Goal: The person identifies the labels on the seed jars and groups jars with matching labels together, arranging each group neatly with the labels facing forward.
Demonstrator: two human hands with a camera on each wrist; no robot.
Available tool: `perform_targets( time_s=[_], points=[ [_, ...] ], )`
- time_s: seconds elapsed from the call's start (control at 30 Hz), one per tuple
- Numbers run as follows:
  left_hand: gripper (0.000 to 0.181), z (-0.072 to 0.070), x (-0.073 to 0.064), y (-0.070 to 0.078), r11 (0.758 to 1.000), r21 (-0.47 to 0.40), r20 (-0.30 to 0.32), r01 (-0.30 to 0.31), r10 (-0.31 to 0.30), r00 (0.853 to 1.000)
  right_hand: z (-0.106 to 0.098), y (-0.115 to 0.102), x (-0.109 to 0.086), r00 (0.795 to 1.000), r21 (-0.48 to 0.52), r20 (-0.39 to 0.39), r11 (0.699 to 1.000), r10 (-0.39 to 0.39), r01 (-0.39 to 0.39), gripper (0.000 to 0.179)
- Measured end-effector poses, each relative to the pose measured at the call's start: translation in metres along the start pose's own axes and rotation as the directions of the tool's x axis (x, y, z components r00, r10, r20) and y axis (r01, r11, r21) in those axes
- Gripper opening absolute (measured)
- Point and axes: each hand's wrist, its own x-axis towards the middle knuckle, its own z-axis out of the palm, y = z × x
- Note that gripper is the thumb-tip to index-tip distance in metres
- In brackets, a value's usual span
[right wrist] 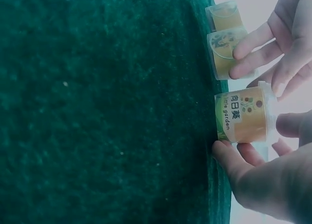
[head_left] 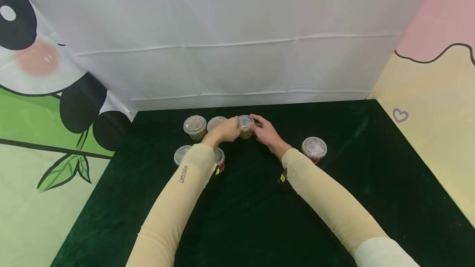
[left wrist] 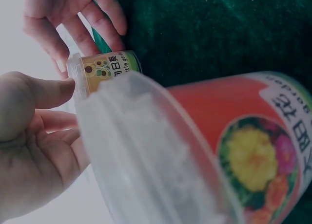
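A small clear-lidded cup [head_left: 245, 126] with a yellow sunflower-picture label stands near the back edge of the dark green cloth, between both hands. My right hand [head_left: 266, 133] holds it from the right, thumb by the lid and fingers about its side. From the left, my left hand [head_left: 227, 129] touches the lid's rim with a digit, while other fingers stretch toward the neighbouring yellow cup [right wrist: 226, 53]. That neighbour's lid [head_left: 215, 122] is partly behind the left hand. A red-labelled cup [left wrist: 195, 112] with a flower picture looms close in the left wrist view.
Another lidded cup [head_left: 194, 126] stands at the back left. Two more, a left one [head_left: 182, 154] and a red one [head_left: 221, 160], sit partly under the left forearm. A red cup [head_left: 314, 148] stands beside the right forearm. A white cloth wall [head_left: 237, 69] rises behind the table.
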Motion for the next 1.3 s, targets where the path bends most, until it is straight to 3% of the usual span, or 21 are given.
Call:
perform_targets(
  time_s=[0.1, 0.33, 0.5, 0.63, 0.8, 0.93, 1.1, 1.2, 1.3],
  points=[
    [0.054, 0.000, -0.001, -0.001, 0.999, 0.028, -0.021, -0.015, 0.015, 1.000, 0.003, 0.002, -0.001, 0.999, -0.052, -0.012, 0.997, -0.048, 0.048, 0.050],
    [0.048, 0.001, -0.002, -0.003, 0.999, -0.030, -0.029, -0.018, 0.017, 0.999, 0.005, 0.008, -0.005, 0.988, -0.269, -0.056, 0.955, -0.146, 0.126, 0.052],
    [0.065, 0.005, -0.009, 0.003, 0.998, 0.057, -0.104, -0.011, 0.017, 0.994, -0.004, 0.009, -0.012, 0.974, -0.280, -0.100, 0.945, -0.203, 0.168, 0.050],
    [0.065, 0.009, -0.019, 0.013, 0.991, 0.132, -0.202, -0.021, 0.047, 0.978, -0.023, -0.002, -0.027, 0.961, -0.280, -0.069, 0.930, -0.266, 0.238, 0.049],
    [0.060, 0.015, -0.028, 0.032, 0.973, 0.177, -0.265, -0.147, 0.191, 0.945, -0.057, -0.020, -0.059, 0.928, -0.261, 0.012, 0.894, -0.373, 0.363, 0.049],
    [0.061, 0.029, -0.032, 0.050, 0.959, 0.157, -0.224, -0.237, 0.268, 0.937, -0.084, -0.023, -0.096, 0.894, -0.273, 0.073, 0.853, -0.443, 0.445, 0.048],
    [0.062, 0.051, -0.032, 0.069, 0.944, 0.118, -0.131, -0.308, 0.322, 0.937, -0.117, -0.013, -0.133, 0.867, -0.382, 0.081, 0.788, -0.492, 0.483, 0.049],
    [0.062, 0.062, -0.029, 0.078, 0.937, 0.068, -0.092, -0.342, 0.347, 0.933, -0.134, -0.007, -0.147, 0.860, -0.443, 0.068, 0.757, -0.506, 0.480, 0.051],
    [0.063, 0.071, -0.023, 0.086, 0.927, 0.019, -0.061, -0.375, 0.375, 0.925, -0.149, 0.000, -0.155, 0.866, -0.474, 0.063, 0.749, -0.497, 0.464, 0.055]
  ],
)
